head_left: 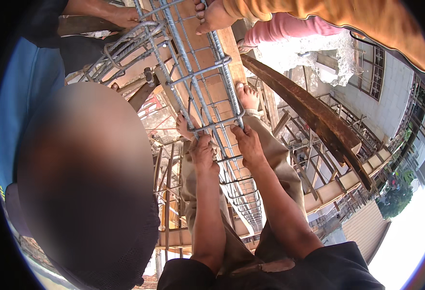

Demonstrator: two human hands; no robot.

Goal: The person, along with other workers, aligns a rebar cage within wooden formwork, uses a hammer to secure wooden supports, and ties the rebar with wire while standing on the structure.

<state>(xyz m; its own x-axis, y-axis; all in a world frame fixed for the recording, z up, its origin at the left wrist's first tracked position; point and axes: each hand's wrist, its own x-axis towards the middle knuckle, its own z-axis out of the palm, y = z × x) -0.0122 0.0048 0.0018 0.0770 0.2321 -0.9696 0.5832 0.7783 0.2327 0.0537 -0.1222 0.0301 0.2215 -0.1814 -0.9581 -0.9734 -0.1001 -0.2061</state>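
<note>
A long cage of steel rebar (pixel 203 74), tied with square stirrups, runs lengthwise between my legs over a wooden formwork board. My left hand (pixel 203 153) is closed round the cage's left bar. Across from it, my right hand (pixel 249 145) grips the bar on the right side, fingers wrapped over the steel. One stirrup (pixel 217 123) crosses just beyond both hands. Farther up, a co-worker's hand (pixel 215 16) in an orange sleeve holds the same cage. Another person's hand (pixel 125 17) touches the bars at the upper left.
My bare feet (pixel 247 96) straddle the cage on narrow boards high above the ground. A rough timber beam (pixel 304 104) slopes down at the right. Scaffold poles and formwork (pixel 328 193) lie below. Close at the left, a person in a dark cap (pixel 140 241) leans in.
</note>
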